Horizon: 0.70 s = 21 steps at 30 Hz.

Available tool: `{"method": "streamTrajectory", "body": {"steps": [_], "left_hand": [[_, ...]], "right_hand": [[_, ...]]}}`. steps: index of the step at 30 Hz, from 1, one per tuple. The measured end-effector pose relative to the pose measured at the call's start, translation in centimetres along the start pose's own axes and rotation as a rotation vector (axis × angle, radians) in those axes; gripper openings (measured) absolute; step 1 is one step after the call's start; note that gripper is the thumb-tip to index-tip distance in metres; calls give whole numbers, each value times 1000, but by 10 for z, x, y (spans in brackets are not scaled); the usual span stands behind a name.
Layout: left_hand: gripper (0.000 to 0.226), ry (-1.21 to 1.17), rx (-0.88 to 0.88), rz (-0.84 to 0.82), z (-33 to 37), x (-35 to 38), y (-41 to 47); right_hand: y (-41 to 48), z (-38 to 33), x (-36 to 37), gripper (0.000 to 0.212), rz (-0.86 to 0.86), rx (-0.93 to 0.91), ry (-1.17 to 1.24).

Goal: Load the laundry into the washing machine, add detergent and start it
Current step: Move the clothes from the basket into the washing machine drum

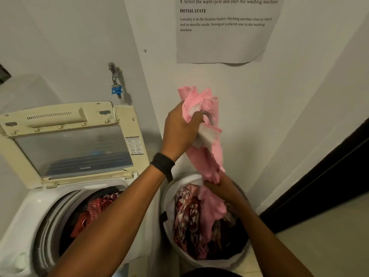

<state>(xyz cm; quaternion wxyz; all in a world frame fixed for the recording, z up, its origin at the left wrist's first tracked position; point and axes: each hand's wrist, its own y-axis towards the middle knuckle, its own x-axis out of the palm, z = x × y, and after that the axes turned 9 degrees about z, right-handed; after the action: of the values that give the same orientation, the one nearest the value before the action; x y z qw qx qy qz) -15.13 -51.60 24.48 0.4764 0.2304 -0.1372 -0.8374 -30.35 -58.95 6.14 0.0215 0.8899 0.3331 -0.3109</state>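
A pink garment (207, 150) with white trim hangs stretched above the white laundry basket (166, 198) at the lower middle. My left hand (180, 128) grips its upper end, raised in front of the wall. Lower down, my right hand (221, 185) grips the garment just over the basket's rim. The basket holds several clothes, among them a red and white patterned piece (188, 214). To the left stands the top-loading washing machine (22, 216) with its lid (73, 144) raised. Red patterned laundry (95, 208) lies inside its drum. No detergent is in view.
A water tap with a blue fitting (116, 89) sticks out of the wall behind the machine. A printed instruction sheet (225, 29) hangs on the wall above the basket. A dark door edge (327, 186) runs along the right.
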Motion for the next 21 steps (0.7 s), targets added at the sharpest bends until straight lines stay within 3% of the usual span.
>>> {"method": "streamTrajectory", "body": {"steps": [2,4,6,8,11,13,15,19,21], "left_hand": [[22,232,103,19,-18,-14,6],[38,507,188,-86,-37,-19,3],[42,627,176,-219,-52,-15,-11],[45,558,135,-301,-62,-8,-27],[46,144,-28,-458,-71,-6,-46],[63,-73,-173,-592,-75,-9,-54],[86,-38,-166,-634,-83,-6,-60],[85,7,-158,-403,-88,16,-66],[74,-3,-199,-309,-88,23,-68]], "right_hand": [[4,-1,-14,30,84,-85,-46],[2,-21,-33,38,131,-175,-16],[-8,-52,-42,51,188,-289,41],[-12,-78,-50,53,243,-352,95],[-1,-103,-56,34,212,-340,121],[11,-110,-59,17,161,-307,81],[18,-104,-56,17,114,-279,130],[17,-94,-53,76,-51,-376,172],[18,-89,-50,82,-48,-460,131]]}}
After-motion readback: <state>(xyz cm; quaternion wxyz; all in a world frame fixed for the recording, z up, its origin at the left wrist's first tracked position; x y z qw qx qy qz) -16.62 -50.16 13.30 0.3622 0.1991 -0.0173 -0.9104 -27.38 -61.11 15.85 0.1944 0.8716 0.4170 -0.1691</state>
